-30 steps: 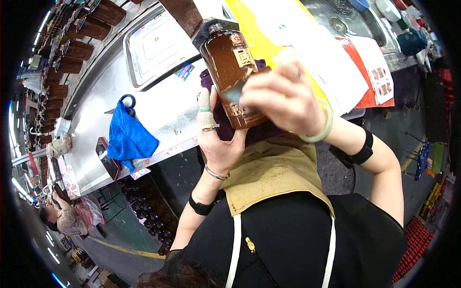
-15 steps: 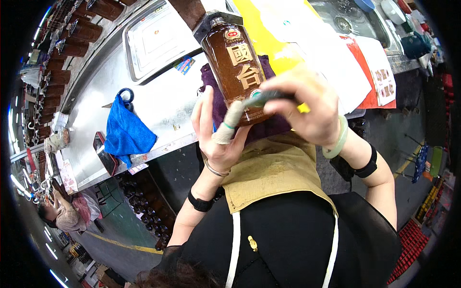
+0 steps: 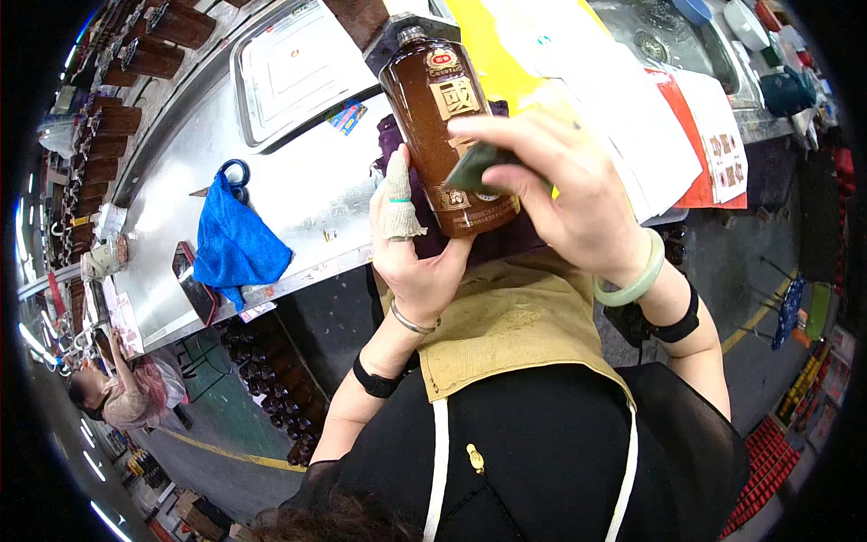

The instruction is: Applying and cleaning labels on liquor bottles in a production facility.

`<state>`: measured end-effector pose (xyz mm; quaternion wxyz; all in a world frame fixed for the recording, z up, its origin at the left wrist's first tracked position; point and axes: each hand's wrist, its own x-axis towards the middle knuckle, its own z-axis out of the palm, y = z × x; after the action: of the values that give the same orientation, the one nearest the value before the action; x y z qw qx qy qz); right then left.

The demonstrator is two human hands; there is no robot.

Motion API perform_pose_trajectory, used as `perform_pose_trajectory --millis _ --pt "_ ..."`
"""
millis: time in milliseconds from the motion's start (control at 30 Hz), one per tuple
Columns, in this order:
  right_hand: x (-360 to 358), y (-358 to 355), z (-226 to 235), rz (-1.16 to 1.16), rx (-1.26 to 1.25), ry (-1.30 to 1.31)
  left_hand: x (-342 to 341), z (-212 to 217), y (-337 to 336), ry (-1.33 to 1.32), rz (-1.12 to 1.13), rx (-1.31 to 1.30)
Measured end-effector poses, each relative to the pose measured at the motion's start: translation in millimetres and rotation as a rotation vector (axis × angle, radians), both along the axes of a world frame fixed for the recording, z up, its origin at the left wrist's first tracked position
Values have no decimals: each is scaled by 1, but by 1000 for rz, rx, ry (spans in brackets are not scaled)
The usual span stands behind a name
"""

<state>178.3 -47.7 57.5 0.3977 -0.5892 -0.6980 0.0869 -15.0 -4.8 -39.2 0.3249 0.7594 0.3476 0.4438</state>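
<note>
A brown glass bottle [image 3: 415, 113] with gold raised lettering lies on a dark purple cloth [image 3: 388, 135] at the table's near edge, its neck pointing away. My left hand [image 3: 420, 271] grips its lower end from the left; a pale fabric sleeve with a green band [image 3: 398, 203] covers one finger. Above the bottle's lower half, my right hand [image 3: 578, 194] pinches a dark green flat piece [image 3: 476, 166], which overlaps the lettering. Whether that piece touches the glass I cannot tell, and its exact kind is unclear.
A blue cloth [image 3: 239, 239] lies by scissors [image 3: 237, 172] on the metal table at left. Behind is a white tray [image 3: 302, 63]. Papers [image 3: 632, 126] and a sink [image 3: 664, 41] are at right. Another person [image 3: 135, 397] works far left; bottles [image 3: 176, 24] line a rack.
My right hand has shifted the green piece from beside my sleeved left finger to over the bottle's middle. That finger has moved off the bottle's front to its left side.
</note>
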Motion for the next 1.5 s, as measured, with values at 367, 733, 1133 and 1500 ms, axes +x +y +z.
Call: perform_pose_trajectory --millis 367,733,1133,1500 --pt "25 28 -18 -46 326 -257 -8 9 11 113 -84 80" --pt "27 22 -14 -108 317 -221 -4 12 10 56 -48 -39" --pt "24 12 -32 -128 362 -243 -15 17 18 220 -129 35" --pt "2 -22 -34 211 266 -242 -2 17 16 180 -5 99"
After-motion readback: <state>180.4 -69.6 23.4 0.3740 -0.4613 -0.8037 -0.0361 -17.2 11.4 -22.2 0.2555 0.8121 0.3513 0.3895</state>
